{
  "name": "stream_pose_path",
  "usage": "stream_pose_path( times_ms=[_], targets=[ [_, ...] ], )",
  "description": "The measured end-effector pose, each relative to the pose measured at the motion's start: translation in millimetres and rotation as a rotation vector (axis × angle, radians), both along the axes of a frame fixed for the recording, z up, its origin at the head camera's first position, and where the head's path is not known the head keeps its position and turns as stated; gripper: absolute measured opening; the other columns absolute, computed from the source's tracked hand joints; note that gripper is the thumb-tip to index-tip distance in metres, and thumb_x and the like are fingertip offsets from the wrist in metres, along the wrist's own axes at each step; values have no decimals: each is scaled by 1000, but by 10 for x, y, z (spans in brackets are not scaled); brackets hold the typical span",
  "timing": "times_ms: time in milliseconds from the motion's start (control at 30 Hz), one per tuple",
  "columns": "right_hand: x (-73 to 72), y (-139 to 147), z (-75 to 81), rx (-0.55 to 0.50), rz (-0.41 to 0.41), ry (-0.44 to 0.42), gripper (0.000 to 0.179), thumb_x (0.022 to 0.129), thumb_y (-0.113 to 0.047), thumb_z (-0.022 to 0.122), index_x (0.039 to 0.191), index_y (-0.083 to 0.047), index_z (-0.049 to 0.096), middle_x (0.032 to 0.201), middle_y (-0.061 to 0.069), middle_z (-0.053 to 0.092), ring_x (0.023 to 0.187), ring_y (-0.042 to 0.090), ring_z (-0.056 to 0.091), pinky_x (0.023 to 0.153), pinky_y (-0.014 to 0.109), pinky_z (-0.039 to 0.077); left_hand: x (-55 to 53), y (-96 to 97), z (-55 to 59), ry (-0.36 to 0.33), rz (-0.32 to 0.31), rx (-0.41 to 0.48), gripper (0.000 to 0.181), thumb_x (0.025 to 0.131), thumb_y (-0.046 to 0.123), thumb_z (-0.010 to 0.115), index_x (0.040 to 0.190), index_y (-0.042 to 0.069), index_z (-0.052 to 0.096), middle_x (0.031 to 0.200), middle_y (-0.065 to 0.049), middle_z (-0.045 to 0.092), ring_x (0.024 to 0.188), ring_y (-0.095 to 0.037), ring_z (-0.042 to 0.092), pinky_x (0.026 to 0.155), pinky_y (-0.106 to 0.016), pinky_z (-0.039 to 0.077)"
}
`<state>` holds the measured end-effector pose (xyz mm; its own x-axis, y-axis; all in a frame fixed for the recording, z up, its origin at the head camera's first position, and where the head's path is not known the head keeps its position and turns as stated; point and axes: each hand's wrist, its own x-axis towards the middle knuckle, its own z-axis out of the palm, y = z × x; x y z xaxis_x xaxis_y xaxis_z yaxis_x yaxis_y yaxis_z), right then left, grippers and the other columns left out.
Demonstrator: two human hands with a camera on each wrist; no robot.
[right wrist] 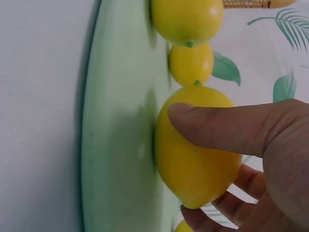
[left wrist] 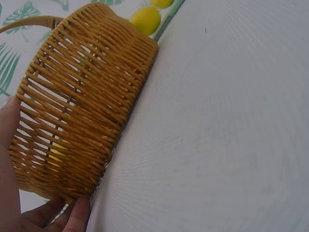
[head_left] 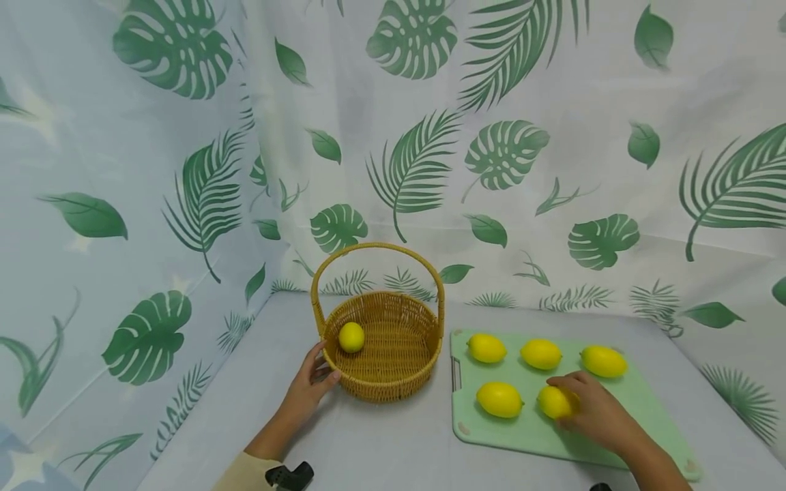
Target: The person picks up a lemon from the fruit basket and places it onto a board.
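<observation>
A yellow lemon (head_left: 555, 402) is in my right hand (head_left: 592, 409), over the front part of a light green cutting board (head_left: 522, 436). The right wrist view has the thumb laid across this lemon (right wrist: 193, 159) and the fingers curled behind it. Several other lemons (head_left: 499, 399) lie on the board. To the left stands a round wicker basket (head_left: 393, 392) with a tall arched handle, with one lemon (head_left: 351, 337) inside at its left. My left hand (head_left: 310, 385) holds the basket's left front side from outside, thumb and fingers spread round the woven wall (left wrist: 82, 96).
A pale cloth covers the table (head_left: 381, 450). Leaf-printed curtains (head_left: 417, 177) close off the back and both sides. The basket and the board stand side by side with a narrow gap between them.
</observation>
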<state>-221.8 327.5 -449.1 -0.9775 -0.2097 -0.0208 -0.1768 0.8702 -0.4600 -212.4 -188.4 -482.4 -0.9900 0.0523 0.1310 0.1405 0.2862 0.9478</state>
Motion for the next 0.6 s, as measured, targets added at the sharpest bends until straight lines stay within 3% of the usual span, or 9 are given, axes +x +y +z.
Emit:
stream_pose_path(
  times_ms=[467, 600],
  targets=[
    [-13, -21, -34, 10, -41, 18, 70, 65, -21, 91, 127, -8, 63, 119, 17, 52, 110, 43, 49, 90, 68, 37, 7, 7, -3, 10, -8, 9, 75, 95, 24, 66, 155, 15, 22, 147, -29, 35, 125, -41, 46, 92, -47, 48],
    [-3, -45, -17, 2, -21, 49, 69, 64, -21, 91, 126, -8, 63, 117, 15, 52, 109, 42, 50, 89, 66, 39, -71, -25, -132, 23, 3, 14, 75, 95, 23, 66, 155, 17, 22, 148, -28, 35, 126, -42, 45, 92, -48, 48]
  ],
)
